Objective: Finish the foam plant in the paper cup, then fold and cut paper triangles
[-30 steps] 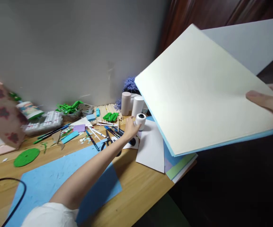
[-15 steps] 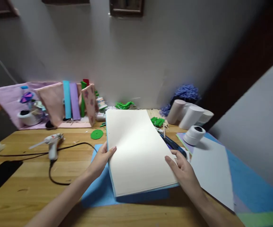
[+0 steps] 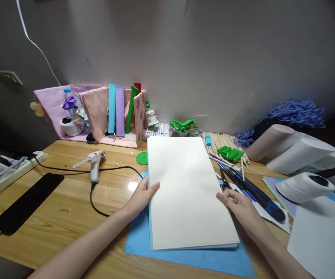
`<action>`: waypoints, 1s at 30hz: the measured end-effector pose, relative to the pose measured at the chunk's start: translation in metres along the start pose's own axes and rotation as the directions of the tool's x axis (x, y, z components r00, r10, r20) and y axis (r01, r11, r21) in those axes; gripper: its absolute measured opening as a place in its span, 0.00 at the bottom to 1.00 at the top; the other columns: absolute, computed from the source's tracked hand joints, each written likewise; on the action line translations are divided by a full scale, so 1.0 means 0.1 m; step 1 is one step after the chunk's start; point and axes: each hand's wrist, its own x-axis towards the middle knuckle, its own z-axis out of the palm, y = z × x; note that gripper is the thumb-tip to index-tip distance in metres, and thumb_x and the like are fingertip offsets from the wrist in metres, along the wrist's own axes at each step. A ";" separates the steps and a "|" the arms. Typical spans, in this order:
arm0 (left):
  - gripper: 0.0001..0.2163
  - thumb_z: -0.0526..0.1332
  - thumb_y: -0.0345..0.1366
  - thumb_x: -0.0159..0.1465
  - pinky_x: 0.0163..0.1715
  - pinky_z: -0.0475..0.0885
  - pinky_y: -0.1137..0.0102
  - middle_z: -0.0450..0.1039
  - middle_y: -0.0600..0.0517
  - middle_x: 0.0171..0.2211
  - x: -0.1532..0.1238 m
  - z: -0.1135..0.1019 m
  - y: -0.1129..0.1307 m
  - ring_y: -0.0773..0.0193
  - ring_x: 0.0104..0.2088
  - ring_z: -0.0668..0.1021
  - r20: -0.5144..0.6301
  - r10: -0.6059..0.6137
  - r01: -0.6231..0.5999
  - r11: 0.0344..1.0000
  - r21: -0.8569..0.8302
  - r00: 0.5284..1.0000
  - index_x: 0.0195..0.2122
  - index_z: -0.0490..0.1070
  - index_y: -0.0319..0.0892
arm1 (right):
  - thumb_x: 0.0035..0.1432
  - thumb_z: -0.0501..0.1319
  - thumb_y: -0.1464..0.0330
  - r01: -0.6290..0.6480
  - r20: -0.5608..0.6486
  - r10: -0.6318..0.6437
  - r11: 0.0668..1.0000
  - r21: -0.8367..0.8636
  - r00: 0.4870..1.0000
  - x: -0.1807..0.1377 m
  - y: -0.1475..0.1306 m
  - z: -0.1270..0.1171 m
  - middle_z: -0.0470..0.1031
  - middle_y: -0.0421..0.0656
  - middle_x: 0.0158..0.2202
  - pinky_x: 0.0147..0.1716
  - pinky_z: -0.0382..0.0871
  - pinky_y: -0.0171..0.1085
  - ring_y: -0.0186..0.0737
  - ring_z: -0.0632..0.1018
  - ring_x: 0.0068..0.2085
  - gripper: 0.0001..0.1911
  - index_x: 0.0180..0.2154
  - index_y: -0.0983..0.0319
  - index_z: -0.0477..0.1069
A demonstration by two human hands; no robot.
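Observation:
A stack of paper [image 3: 187, 193], white on top with light blue edges beneath, is between my hands in front of me. My left hand [image 3: 143, 195] grips its left edge, thumb on top and fingers below. My right hand [image 3: 234, 201] holds the right edge, the thumb near the border and the other fingers curled, partly hidden. Under the stack lies a blue sheet [image 3: 190, 262] on the wooden table. A round green felt piece [image 3: 142, 158] sits just beyond the stack's left side.
To the left are a white glue gun [image 3: 95, 164] with a black cord, a black phone [image 3: 26, 201] and a power strip [image 3: 13, 172]. Pink fabric boxes [image 3: 94, 112] stand at the back. A dark blue case [image 3: 260, 197], wooden sticks [image 3: 224, 140] and white rolls [image 3: 301, 155] occupy the right.
The camera view has turned left and down. The stack of paper, previously tilted above the blue sheet, now looks lower and straighter, with both hands still on its sides.

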 end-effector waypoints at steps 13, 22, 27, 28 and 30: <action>0.20 0.56 0.44 0.60 0.43 0.69 0.65 0.71 0.46 0.48 -0.01 -0.01 0.03 0.56 0.44 0.74 -0.139 -0.005 0.010 0.999 0.032 0.990 0.51 0.64 0.40 | 0.48 0.58 0.54 -0.052 0.052 0.059 0.991 -0.126 0.997 -0.04 0.00 -0.14 0.72 0.40 0.24 0.25 0.64 0.33 0.41 0.72 0.28 0.16 0.24 0.61 0.68; 0.20 0.64 0.45 0.52 0.25 0.73 0.74 0.76 0.52 0.34 0.00 -0.25 0.48 0.61 0.30 0.78 -0.472 0.082 -0.051 0.996 0.078 0.878 0.45 0.68 0.43 | 0.46 0.57 0.55 -0.174 0.007 0.176 0.977 -0.122 0.984 -0.01 -0.07 -0.50 0.72 0.40 0.22 0.23 0.65 0.34 0.40 0.73 0.25 0.15 0.24 0.61 0.66; 0.13 0.61 0.37 0.56 0.21 0.72 0.75 0.75 0.55 0.27 0.00 -0.33 0.70 0.63 0.26 0.77 -0.594 0.141 -0.104 0.990 0.096 0.792 0.42 0.69 0.42 | 0.48 0.55 0.58 -0.113 -0.117 0.080 0.941 -0.319 0.990 -0.04 -0.09 -0.50 0.68 0.38 0.19 0.21 0.60 0.33 0.37 0.69 0.23 0.13 0.21 0.61 0.62; 0.12 0.60 0.36 0.57 0.20 0.73 0.75 0.74 0.56 0.26 -0.01 -0.33 0.73 0.64 0.26 0.77 -0.593 0.125 -0.097 0.992 0.078 0.796 0.43 0.69 0.43 | 0.48 0.55 0.59 -0.110 -0.126 0.069 0.930 -0.352 0.990 -0.04 -0.09 -0.51 0.67 0.38 0.19 0.21 0.59 0.32 0.36 0.68 0.23 0.13 0.21 0.61 0.61; 0.11 0.57 0.35 0.60 0.20 0.73 0.75 0.75 0.57 0.26 -0.03 -0.31 0.78 0.65 0.25 0.77 -0.568 0.083 -0.084 0.996 0.023 0.819 0.44 0.68 0.45 | 0.49 0.54 0.60 -0.116 -0.141 0.061 0.899 -0.422 0.988 -0.04 -0.08 -0.54 0.65 0.37 0.19 0.21 0.57 0.32 0.36 0.66 0.23 0.12 0.21 0.60 0.58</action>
